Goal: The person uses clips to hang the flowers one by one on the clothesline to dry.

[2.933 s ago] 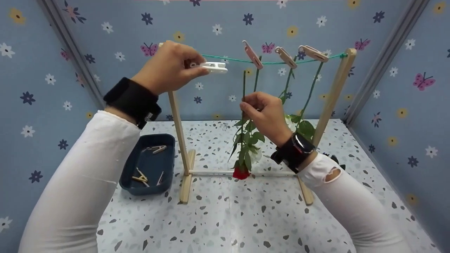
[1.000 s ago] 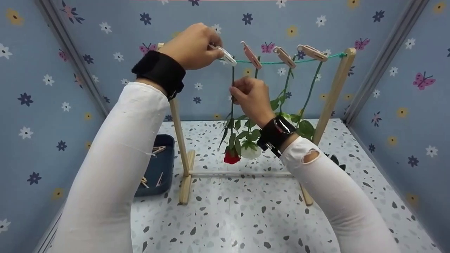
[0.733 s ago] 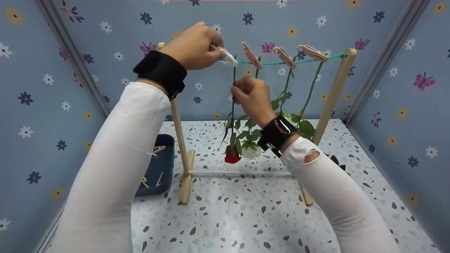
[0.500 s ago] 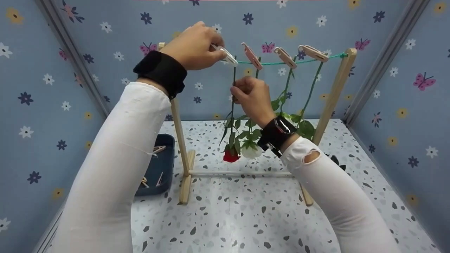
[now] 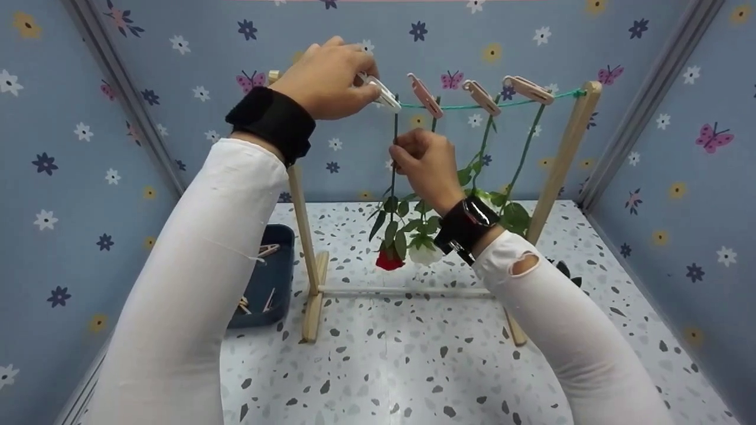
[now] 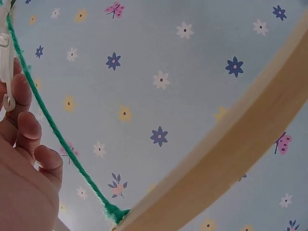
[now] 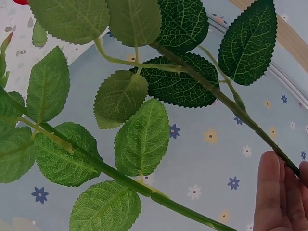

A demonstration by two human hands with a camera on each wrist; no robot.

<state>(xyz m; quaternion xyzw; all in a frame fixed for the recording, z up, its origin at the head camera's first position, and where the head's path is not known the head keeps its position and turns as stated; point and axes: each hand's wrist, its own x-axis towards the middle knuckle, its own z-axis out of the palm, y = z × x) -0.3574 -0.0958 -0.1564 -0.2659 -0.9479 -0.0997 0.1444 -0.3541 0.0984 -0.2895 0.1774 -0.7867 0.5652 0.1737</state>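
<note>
My left hand (image 5: 331, 79) pinches a white clothespin (image 5: 384, 96), whose tip sits on the green cord (image 5: 458, 107) at the top of a rose stem. Just below, my right hand (image 5: 428, 162) pinches that stem between thumb and fingers. The red rose (image 5: 390, 260) hangs head down from it, leaves above the bloom. Beside it a white rose (image 5: 424, 252) hangs under a pink clothespin (image 5: 424, 95). In the left wrist view the clothespin (image 6: 7, 67) is cut off at the edge, so its jaws cannot be made out clearly.
Two beige clothespins, one mid-cord (image 5: 482, 98) and one farther right (image 5: 528, 90), hold more stems. A wooden frame (image 5: 561, 159) carries the cord. At left a dark blue basin (image 5: 277, 295) with loose clothespins is partly behind my left sleeve. Something dark (image 5: 564, 271) lies behind the right arm.
Since the earliest frame, my left hand has carried the white clothespin right onto the cord. My right hand has raised the red rose and shifted it left. Over the last second both hands stay almost still.
</note>
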